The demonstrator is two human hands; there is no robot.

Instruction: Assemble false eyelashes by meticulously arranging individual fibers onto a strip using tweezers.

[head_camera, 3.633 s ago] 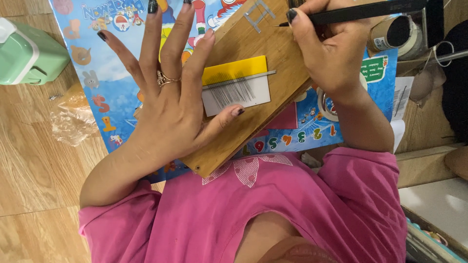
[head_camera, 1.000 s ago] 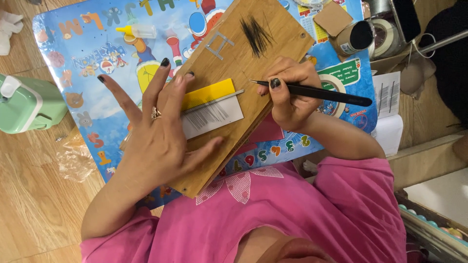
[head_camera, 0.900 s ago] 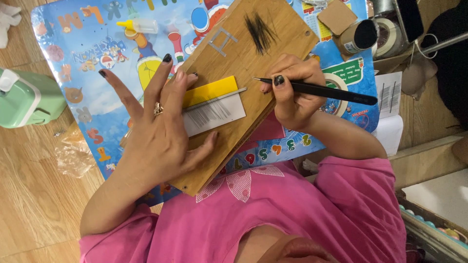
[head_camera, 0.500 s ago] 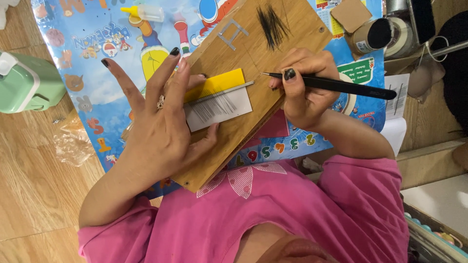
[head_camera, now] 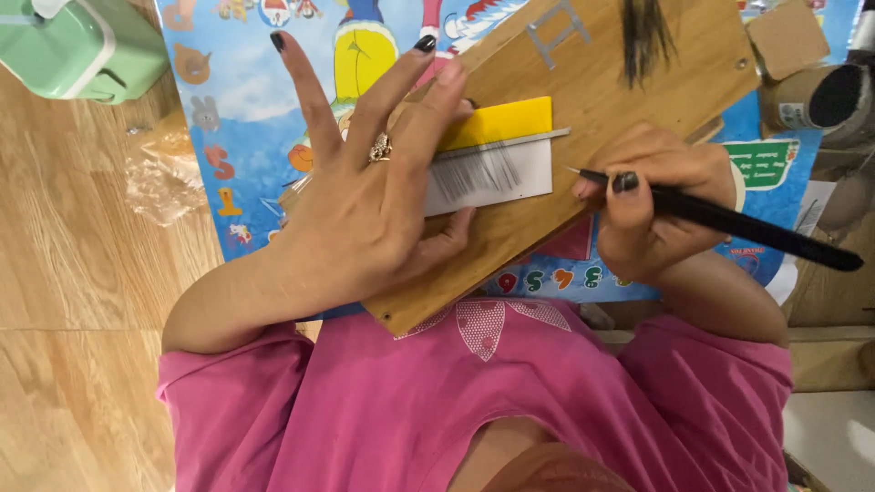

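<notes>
Meanwhile, hands (head_camera: 365, 210) on wooden board (head_camera: 583, 196)

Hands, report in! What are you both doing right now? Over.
Left hand flat on yellow-and-white card. Right hand grips black tweezers, tip near card. Nothing in between.

left hand (head_camera: 365, 214) flat, fingers splayed, right hand (head_camera: 656, 205) pinched closed

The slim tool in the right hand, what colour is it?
Black, a slim pointed tool gripped by the right hand; the head view shows it.
</notes>
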